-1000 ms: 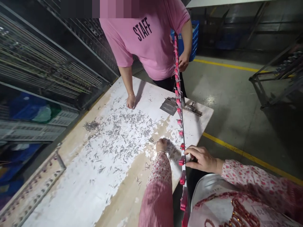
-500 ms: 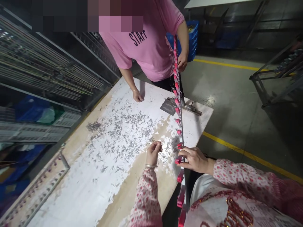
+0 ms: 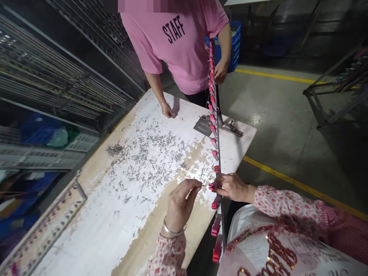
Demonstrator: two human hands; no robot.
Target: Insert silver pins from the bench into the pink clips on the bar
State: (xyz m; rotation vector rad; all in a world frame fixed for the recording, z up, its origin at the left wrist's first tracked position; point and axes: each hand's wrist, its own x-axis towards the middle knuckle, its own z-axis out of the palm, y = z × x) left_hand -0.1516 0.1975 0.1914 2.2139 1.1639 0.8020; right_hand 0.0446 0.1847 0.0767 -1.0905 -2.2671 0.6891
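In the head view a long bar [image 3: 219, 156] lined with pink clips runs away from me over the white table [image 3: 86, 237]. My right hand [image 3: 236, 187] pinches one pink clip [image 3: 213, 186] from the bar's right side. Left of that clip, my left hand [image 3: 180, 203] is closed, thumb and forefinger pressed on a thin wire-like metal piece [image 3: 204, 186] that points at the clip's mouth. Whether the piece touches the clip I cannot tell. Many similar small metal pieces [image 3: 149, 153] lie scattered on the table beyond my left hand.
Across the table stands a co-worker in a pink shirt [image 3: 184, 50], one hand [image 3: 167, 110] on the tabletop, the other [image 3: 220, 72] by the bar's far end. A metal clamp stand [image 3: 231, 128] sits at the table's far right. Racks [image 3: 57, 73] line the left; blue crates [image 3: 235, 46] stand behind.
My left hand has moved right and toward me, bringing the thin metal piece up to the clip. My right hand has closed more tightly around the clip.
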